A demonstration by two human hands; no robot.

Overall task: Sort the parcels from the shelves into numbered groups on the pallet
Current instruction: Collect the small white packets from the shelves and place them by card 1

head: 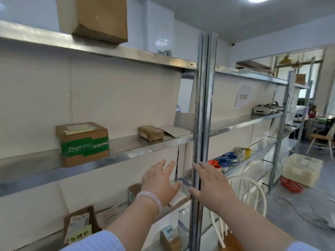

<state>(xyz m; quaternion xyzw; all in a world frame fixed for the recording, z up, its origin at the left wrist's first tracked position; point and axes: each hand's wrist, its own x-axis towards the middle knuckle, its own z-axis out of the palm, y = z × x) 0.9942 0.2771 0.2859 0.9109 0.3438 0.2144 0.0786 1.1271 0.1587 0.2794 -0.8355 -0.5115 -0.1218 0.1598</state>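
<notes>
Several parcels sit on the shelves beside the post; no pallet in view. Left hand and right hand: grips spread, empty.

A cardboard box on the middle shelf bears a green band reading "Prof-Sio". Right of this box, past the steel upright, a white paper sign reads "完成区". Below the box, a parcel's yellow note carries handwriting too blurred to read.
</notes>
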